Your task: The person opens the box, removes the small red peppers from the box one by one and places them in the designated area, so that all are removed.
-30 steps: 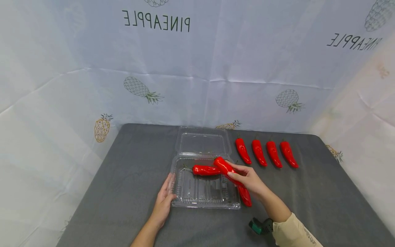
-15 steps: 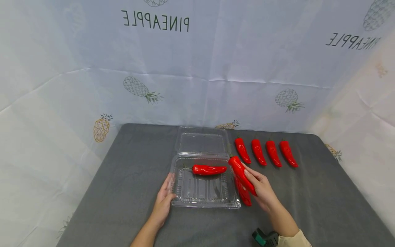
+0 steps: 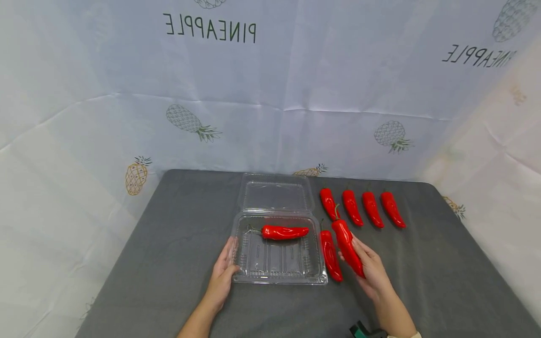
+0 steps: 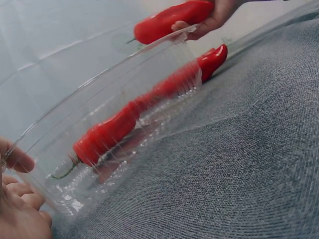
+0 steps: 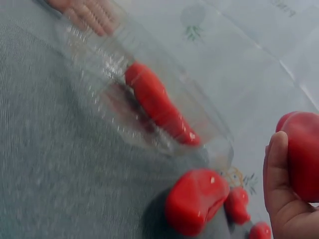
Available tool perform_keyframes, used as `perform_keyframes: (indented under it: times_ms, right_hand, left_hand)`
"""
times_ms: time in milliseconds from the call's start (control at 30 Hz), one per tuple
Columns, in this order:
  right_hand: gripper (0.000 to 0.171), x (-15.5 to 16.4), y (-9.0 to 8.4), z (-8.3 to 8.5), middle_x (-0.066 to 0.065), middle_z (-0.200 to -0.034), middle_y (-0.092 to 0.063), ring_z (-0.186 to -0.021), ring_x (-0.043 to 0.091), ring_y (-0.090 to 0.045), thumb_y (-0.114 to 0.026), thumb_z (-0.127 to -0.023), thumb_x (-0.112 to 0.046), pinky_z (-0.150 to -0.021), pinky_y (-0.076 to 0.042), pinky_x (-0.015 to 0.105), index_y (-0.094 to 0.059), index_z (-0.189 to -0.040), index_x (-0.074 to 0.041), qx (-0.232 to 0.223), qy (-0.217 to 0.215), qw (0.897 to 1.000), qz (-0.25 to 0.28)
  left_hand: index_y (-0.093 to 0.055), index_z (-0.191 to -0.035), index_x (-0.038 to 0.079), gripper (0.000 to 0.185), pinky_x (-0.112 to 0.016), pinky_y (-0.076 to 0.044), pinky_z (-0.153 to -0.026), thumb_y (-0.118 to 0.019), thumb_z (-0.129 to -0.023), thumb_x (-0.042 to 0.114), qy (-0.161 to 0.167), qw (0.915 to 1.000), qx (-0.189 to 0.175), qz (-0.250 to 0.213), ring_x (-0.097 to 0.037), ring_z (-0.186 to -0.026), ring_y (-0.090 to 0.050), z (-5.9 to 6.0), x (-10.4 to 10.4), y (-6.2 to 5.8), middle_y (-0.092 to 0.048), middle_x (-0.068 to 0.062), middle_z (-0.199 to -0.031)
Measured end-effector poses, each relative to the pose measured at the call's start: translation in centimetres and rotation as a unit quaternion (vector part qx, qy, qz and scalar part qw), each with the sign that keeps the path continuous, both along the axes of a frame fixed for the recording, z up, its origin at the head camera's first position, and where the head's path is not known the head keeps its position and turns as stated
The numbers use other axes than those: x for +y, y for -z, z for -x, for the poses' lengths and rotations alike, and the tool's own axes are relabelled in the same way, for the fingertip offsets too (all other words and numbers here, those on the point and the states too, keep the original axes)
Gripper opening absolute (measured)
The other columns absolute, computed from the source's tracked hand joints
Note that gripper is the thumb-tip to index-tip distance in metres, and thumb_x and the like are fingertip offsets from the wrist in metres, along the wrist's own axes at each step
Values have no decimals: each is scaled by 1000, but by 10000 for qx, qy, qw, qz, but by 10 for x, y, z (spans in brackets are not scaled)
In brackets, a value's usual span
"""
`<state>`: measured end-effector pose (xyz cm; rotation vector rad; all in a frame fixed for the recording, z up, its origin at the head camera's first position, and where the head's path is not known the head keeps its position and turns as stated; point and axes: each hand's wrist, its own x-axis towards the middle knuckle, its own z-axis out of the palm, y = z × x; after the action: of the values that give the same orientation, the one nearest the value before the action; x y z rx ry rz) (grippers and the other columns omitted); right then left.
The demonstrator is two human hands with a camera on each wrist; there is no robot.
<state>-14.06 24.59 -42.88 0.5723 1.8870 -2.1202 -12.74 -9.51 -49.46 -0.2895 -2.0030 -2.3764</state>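
A clear plastic clamshell container (image 3: 279, 277) lies on the grey table with its lid folded back. My left hand (image 3: 222, 270) grips its left edge; in the left wrist view the thumb (image 4: 19, 160) hooks over the rim. Inside, toward the back, one red chili pepper (image 3: 284, 232) lies crosswise. To the right of the container, my right hand (image 3: 372, 270) holds another red chili pepper (image 3: 347, 246), its green stem pointing to the back. Between that hand and the container wall, a third red chili pepper (image 3: 331, 258) rests on the table.
Several more red chili peppers (image 3: 352, 207) lie in a row at the back right. The container's open lid (image 3: 276, 195) reaches almost to the table's back edge. A white cloth (image 3: 270, 141) with pineapple prints hangs behind. A dark and green strap device (image 3: 365, 331) sits near my right wrist.
My right hand has carried its red chili pepper rightward, from over the container to beside it. The pepper inside now shows fully. My left hand keeps its place on the container's edge.
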Motion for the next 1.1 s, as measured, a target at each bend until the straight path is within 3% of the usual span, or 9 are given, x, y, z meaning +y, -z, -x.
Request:
perform_keyframes:
  times_ms: [267,533,600,733,833,967,1100]
  right_hand:
    - [67,10,12,-2,3,-150,-20,-101,7,-56,-46,-91,-50,-93,-48,23,-20,-149,-28,-66,369,9993,-44]
    - [63,17,26,0,3,-151,-22,-93,0,-60,-47,-92,-45,-87,-50,19,-25,-148,-26,129,643,9971,-389]
    - [64,19,29,-1,2,-153,-21,-103,-1,-54,-48,-91,-47,-84,-49,14,-25,-147,-27,56,615,9963,-601]
    - [68,23,35,-3,-2,-156,-19,-130,11,-32,-48,-89,-52,-79,-41,4,-25,-147,-26,-3,522,9922,-1129]
    - [68,24,39,-3,-2,-155,-22,-139,18,-23,-47,-89,-53,-82,-38,2,-27,-147,-23,148,500,9855,-1615]
    - [62,23,45,-3,1,-150,-34,-135,17,-32,-47,-91,-48,-81,-34,-2,-34,-144,-19,522,556,9678,-2398]
    - [56,20,50,-2,4,-146,-41,-119,7,-44,-48,-92,-44,-74,-34,-4,-41,-141,-18,771,654,9504,-2943]
  left_hand:
    - [-7,-146,-7,74,1,-19,-99,-33,-77,-15,0,9996,-238,117,21,-125,-24,-1,-1,-3,-9,-26,-153]
    - [-6,-146,-8,74,0,-19,-100,-33,-78,-16,14,9998,-174,126,20,-126,-24,0,-2,-3,-9,-26,-153]
    - [-7,-146,-8,74,0,-19,-99,-33,-78,-16,16,9998,-149,137,20,-126,-25,0,-1,-3,-9,-27,-152]
    - [-7,-146,-9,73,0,-20,-99,-33,-77,-16,12,9999,-85,126,20,-126,-26,0,0,-2,-10,-29,-151]
    - [-7,-145,-9,73,0,-20,-99,-33,-77,-17,3,9999,-79,118,20,-126,-26,0,0,-2,-10,-29,-151]
    - [-7,-146,-9,74,0,-20,-99,-33,-77,-16,6,9998,-128,151,20,-125,-26,0,0,-2,-10,-28,-152]
    - [-7,-146,-9,74,0,-21,-99,-34,-78,-16,27,9997,-162,158,20,-125,-26,0,0,-2,-10,-27,-152]
